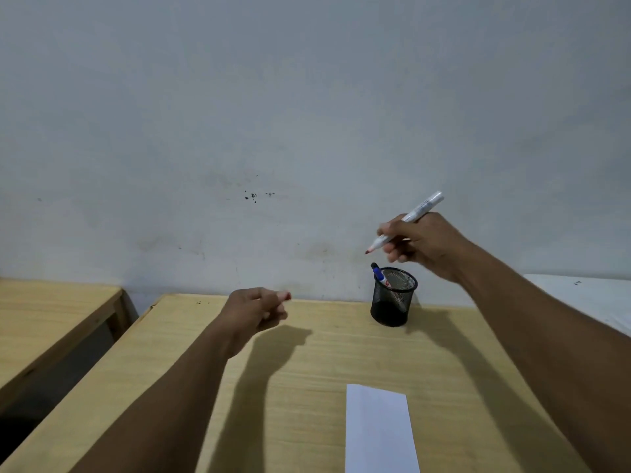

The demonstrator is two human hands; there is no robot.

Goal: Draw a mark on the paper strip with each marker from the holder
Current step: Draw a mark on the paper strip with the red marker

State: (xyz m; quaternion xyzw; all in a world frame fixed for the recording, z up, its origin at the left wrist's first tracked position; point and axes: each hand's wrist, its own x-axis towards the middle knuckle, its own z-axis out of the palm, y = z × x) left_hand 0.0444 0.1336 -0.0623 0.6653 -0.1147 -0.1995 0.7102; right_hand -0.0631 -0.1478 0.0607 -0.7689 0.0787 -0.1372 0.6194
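Both hands hover apart above the blank paper strip (379, 428): left hand (256, 314) pinches a red cap (288, 296), right hand (421, 242) grips the uncapped red marker (406, 221) over the holder (392, 297); judging by this, the first mark comes next, needing the tip brought down and nearer

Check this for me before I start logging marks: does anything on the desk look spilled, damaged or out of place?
Nothing stands out. The paper strip lies flat and unmarked, the mesh holder stands upright with a blue marker inside. The right hand holds an uncapped red marker; its cap seems to be in the left hand.
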